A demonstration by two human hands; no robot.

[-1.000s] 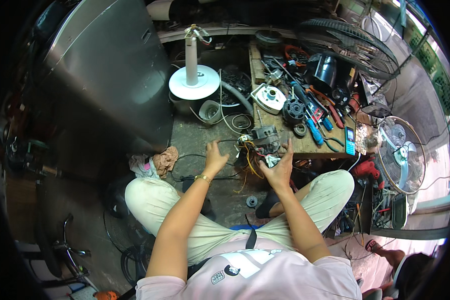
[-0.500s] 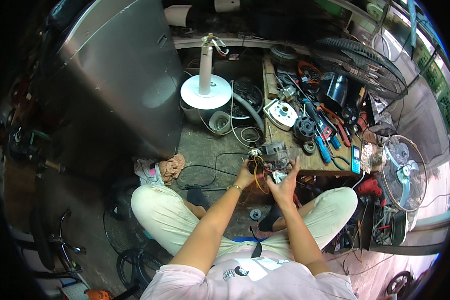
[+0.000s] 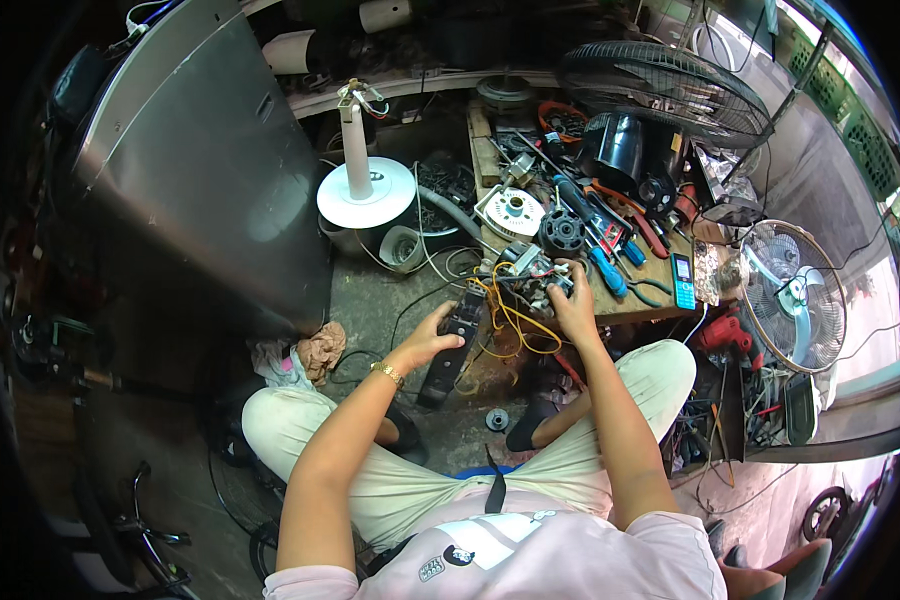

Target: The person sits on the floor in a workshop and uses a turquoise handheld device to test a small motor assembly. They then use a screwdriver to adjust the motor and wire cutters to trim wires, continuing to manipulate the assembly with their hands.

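Observation:
My left hand (image 3: 428, 340) grips a long black panel (image 3: 442, 375), its thumb on top. The panel slants down over the floor between my legs. My right hand (image 3: 574, 308) is closed around a small electric motor (image 3: 532, 264) at the front edge of the low wooden bench. Loose yellow wires (image 3: 515, 325) loop down between the two hands beside the black panel. Just beyond the motor are a white round motor cover (image 3: 511, 212) and a dark round motor part (image 3: 562, 231). Fingers hide part of the motor.
Screwdrivers (image 3: 606, 272), pliers (image 3: 652, 292) and a phone (image 3: 682, 281) lie on the bench (image 3: 610, 308). Left of it stands a white fan stand (image 3: 360, 190). Fan cages (image 3: 794, 294) are at right, a steel cabinet (image 3: 200, 170) at left. Another person's legs (image 3: 785, 575) show at lower right.
My hands have moved apart. The left has come away from the motor with the black panel, and the yellow wires hang in wider loops. The view has shifted right.

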